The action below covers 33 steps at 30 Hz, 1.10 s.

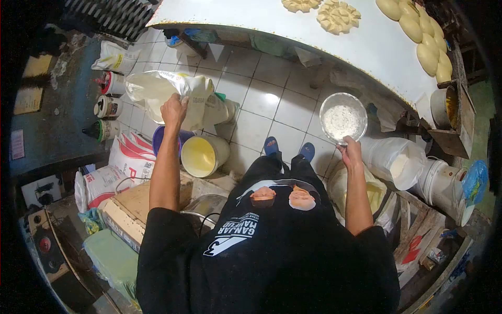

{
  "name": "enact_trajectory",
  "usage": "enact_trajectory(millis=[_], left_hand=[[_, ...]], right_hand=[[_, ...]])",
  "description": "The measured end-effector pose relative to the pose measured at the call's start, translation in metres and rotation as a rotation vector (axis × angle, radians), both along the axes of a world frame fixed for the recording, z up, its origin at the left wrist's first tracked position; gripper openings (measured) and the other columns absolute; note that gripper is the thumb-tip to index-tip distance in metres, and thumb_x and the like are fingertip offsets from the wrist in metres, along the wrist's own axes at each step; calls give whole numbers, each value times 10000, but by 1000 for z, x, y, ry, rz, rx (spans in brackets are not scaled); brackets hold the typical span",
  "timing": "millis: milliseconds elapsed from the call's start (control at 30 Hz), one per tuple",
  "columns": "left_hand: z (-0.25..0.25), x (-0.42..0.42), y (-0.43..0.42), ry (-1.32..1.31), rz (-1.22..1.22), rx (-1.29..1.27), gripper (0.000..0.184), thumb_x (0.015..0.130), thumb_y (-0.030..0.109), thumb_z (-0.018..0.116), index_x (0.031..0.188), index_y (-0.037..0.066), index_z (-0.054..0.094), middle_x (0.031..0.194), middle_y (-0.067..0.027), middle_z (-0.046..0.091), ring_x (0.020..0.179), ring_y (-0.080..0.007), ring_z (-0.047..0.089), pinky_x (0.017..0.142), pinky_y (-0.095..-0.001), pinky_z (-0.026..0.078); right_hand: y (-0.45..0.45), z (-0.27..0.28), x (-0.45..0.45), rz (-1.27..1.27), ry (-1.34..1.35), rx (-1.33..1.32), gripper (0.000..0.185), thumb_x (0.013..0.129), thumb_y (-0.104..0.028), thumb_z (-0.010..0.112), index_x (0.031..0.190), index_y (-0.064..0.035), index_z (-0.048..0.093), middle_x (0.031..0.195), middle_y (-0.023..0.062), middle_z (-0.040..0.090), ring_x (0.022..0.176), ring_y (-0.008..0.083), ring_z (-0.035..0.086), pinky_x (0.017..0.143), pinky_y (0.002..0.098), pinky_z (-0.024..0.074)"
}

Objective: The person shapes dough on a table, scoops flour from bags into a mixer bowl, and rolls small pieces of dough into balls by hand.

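Note:
My left hand [174,110] is closed on the upper edge of a white sack [196,107], whose mouth gapes to the left. My right hand [350,150] grips the rim of a round, see-through bowl [343,116] with white powder in it. The bowl is held out over the tiled floor, away from the sack. Beneath my left hand stand a purple bucket [163,140] and a pale bucket, yellow inside [205,156]. What the sack contains is hidden.
Shaped dough pieces [339,17] and rounded dough balls [410,29] lie on a white table [251,15]. Tubs [109,107] and red-white sacks [130,156] stand at the left. A bag-lined container [405,163] is at the right, near a wooden frame [418,222].

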<state>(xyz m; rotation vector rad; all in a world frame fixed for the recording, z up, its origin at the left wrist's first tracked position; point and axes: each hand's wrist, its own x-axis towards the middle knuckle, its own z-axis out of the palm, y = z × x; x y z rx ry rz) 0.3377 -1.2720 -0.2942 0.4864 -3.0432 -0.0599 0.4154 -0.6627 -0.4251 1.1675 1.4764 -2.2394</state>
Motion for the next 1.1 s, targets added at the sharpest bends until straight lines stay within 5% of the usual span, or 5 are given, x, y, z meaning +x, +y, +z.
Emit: enact_trajectory(millis=[300,633,900,1033,1100], left_hand=[[21,-3,23,398,-169,-86,554,842,262,762,1305,36,559,1237,-175,618,1199,-347,559,1016,-480,393],[-2,-53,112,397,-534,251,531,873,183,739,1346,40,544,1278,-215,604,1196,-407,561,1038,-485,428],[-118,-40,253,-25,-763,386,530,898,198,713,1350,13,507,1322,-271,539,1212,-456,526,1031,-487,440],[-116,-28,327,-275,-829,451,509,897,196,714,1329,8,520,1277,-247,558,1176,-449,544,1000,-488,461],[-131,-25,346,-397,-802,459,519,883,186,727,1326,8,524,1269,-248,566,1176,-452,549,996,-489,466]], right_hand=[[-5,6,-5,-18,-36,15,406,860,-36,580,1263,-10,543,1131,120,644,868,241,662,606,382,575],[14,42,16,-203,38,72,438,863,-42,576,1294,25,530,1139,152,650,860,268,670,578,376,567],[207,93,103,-572,-128,966,644,826,-60,549,1445,30,396,1247,283,598,823,354,712,545,350,627],[326,18,124,-276,-516,1361,739,838,-56,529,1523,14,262,1396,332,505,1212,465,572,976,493,519],[357,15,102,-129,-690,1066,730,883,-111,520,1543,1,230,1471,332,430,1331,476,469,1095,497,409]])
